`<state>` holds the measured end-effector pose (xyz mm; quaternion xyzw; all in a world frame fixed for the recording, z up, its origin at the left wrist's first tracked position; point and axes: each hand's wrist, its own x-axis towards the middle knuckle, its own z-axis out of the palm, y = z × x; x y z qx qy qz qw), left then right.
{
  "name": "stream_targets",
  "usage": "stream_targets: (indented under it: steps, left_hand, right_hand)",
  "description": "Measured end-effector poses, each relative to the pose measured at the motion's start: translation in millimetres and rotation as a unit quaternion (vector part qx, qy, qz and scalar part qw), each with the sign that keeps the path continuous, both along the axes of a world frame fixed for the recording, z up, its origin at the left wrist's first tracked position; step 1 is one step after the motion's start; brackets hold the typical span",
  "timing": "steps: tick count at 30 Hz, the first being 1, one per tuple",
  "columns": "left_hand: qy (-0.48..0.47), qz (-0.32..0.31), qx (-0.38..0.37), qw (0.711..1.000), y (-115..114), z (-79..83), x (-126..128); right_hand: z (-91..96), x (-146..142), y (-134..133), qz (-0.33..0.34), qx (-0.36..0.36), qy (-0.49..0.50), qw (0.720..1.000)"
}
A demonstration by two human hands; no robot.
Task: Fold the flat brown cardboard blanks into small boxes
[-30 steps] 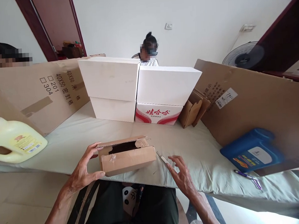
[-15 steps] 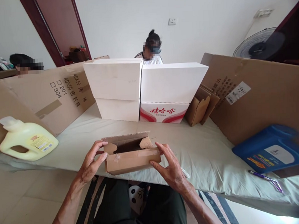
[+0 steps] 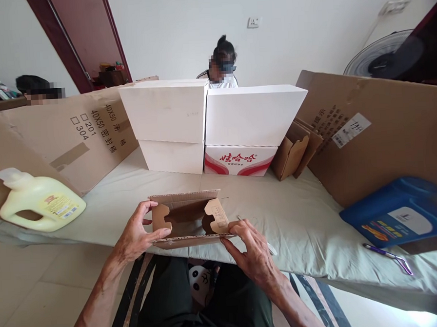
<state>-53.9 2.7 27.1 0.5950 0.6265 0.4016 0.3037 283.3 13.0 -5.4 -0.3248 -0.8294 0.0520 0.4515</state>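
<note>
Centrally, at the near edge of the cloth-covered bench [image 3: 287, 213], stands a brown carton [image 3: 191, 241], open side up, its left flap [image 3: 160, 220] and right flap [image 3: 218, 216] notched and tilted toward the opening. Both hands grip it. The left hand [image 3: 139, 231], half open, spans the carton's left end, with the thumb over the near corner and the fingertips at the far one. The right hand [image 3: 254, 247] is more curled, pinching the near right corner, fingers at the right flap and thumb under the near rim. A slim pale tool [image 3: 272, 249] shows partly beside the right hand; whether it is held or lies on the bench cannot be told.

Toward the far edge, two stacked white boxes [image 3: 164, 112] stand left of another white box [image 3: 250, 117], which rests on a red-printed box [image 3: 238, 161]; small brown boxes [image 3: 289, 152] lean to their right. Near the bench's left end lies a yellow jug [image 3: 41, 202]; at the near right corner, a blue jug [image 3: 393, 213] with a purple tool [image 3: 388, 258] just before it. A person [image 3: 224, 50] is visible beyond the far edge.
</note>
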Motion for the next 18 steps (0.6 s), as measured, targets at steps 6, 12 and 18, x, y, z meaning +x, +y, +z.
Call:
stream_targets:
  steps: [6,12,18]
  left_hand:
    - [0.028,0.020,-0.027,0.999,0.2,0.4,3.7]
    - [0.142,-0.074,0.076,0.984,-2.5,2.1,-2.6]
    - [0.262,-0.133,0.094,0.951,0.7,11.7,-7.1]
  right_hand:
    - [-0.9,-4.6,1.0,-0.004,-0.041,0.011,0.999]
    - [12.3,-0.1,6.4,0.042,-0.066,0.006,0.997]
    - [19.2,4.4,7.8,0.082,-0.071,-0.012,0.994]
